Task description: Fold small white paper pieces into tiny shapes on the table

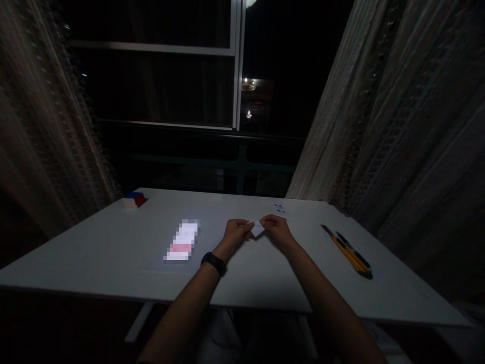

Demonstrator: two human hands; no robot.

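Observation:
A small piece of white paper (257,230) is held up between my two hands, over the middle of the table. My left hand (237,232) pinches its left side, the wrist wearing a black band. On the paper's right side my right hand (277,227) has its fingers closed. The paper comes to a point at the bottom and looks folded. Just behind my right hand, several small dark-marked pieces (281,211) lie on the white table (261,283); the dim light hides what they are.
Left of my hands lies a lit, blurred-out screen (182,241). A blue, red and white cube (134,200) sits at the far left corner. On the right are a yellow utility knife (349,255) and a dark pen-like item (352,248). Curtains (333,116) flank the dark window.

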